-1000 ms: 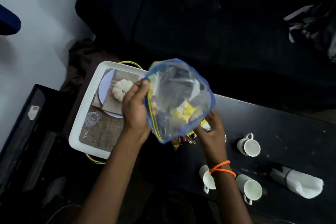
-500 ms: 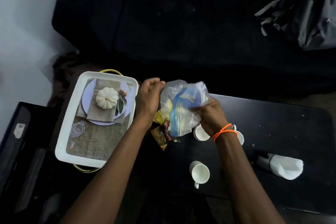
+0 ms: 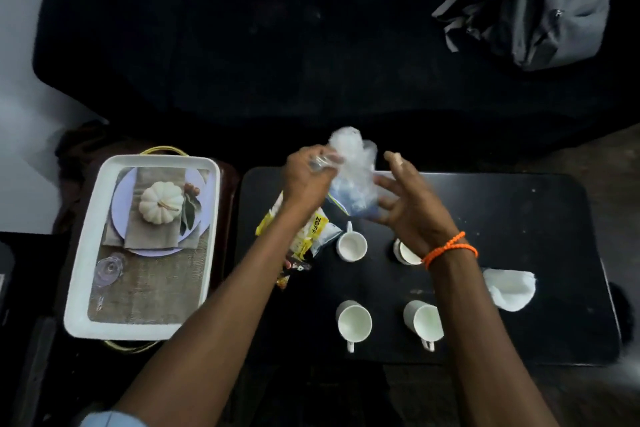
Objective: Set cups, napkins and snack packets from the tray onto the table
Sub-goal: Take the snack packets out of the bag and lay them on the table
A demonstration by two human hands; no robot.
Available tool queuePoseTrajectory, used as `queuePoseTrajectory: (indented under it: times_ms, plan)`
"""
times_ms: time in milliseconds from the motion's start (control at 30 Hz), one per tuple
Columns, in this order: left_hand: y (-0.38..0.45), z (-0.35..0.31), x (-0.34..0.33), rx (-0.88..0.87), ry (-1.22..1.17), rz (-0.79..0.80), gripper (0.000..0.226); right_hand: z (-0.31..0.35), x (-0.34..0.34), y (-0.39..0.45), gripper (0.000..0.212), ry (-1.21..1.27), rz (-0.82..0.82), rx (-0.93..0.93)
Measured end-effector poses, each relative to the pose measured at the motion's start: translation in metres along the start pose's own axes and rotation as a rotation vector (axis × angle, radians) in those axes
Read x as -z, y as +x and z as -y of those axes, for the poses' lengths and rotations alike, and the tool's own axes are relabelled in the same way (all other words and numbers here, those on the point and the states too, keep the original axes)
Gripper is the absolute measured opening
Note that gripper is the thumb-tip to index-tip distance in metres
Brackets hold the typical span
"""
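Observation:
My left hand [image 3: 306, 177] is shut on a crumpled clear plastic bag with a blue edge [image 3: 353, 180], held above the far edge of the black table [image 3: 519, 218]. My right hand [image 3: 405, 201] is beside the bag with its fingers spread, at most brushing it. Yellow and dark snack packets [image 3: 311, 236] lie on the table under my left wrist. Several white cups [image 3: 351, 245] stand on the table, one partly hidden by my right wrist. A white napkin [image 3: 509, 291] lies at the right. The white tray [image 3: 83, 253] sits to the left of the table.
The tray's bottom shows a plate, a cloth, a white pumpkin [image 3: 161, 206] and a small glass. A black sofa [image 3: 311, 45] runs behind the table, with a grey bag [image 3: 561, 0] on it at the far right. A dark box stands at the left edge.
The bag went from spread open to crumpled in my left hand. The snack packets came out onto the table. My right hand let go of the bag and opened.

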State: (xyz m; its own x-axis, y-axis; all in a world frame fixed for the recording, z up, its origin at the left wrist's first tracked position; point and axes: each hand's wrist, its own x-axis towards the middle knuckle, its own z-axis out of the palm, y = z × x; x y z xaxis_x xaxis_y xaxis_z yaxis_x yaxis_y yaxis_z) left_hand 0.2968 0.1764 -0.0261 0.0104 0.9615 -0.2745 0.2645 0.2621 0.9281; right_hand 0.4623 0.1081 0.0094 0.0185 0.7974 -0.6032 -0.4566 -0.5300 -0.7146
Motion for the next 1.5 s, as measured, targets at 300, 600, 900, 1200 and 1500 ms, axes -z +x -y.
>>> queuePoseTrajectory:
  times_ms: [300, 600, 900, 1200, 1500]
  plan:
    - [-0.042, -0.044, -0.143, 0.168, -0.1, 0.649, 0.107, 0.025, 0.105, -0.033, 0.04, 0.028, -0.449, 0.147]
    - [-0.057, -0.045, -0.264, 0.366, -0.109, 0.786, 0.081, 0.043, 0.272, -0.114, 0.046, -0.598, -1.092, 0.427]
    - [-0.179, -0.114, -0.457, 0.179, 0.027, 1.136, 0.039, 0.032, 0.397, -0.189, 0.044, -0.63, -1.214, 0.416]
    - [-0.216, -0.113, -0.574, -0.013, 0.235, 1.223, 0.044, 0.026, 0.517, -0.231, 0.042, -0.91, -1.683, 0.367]
    - [-0.192, -0.076, -0.586, -0.076, 0.393, 1.076, 0.041, -0.009, 0.57, -0.225, 0.096, -0.923, -1.623, 0.082]
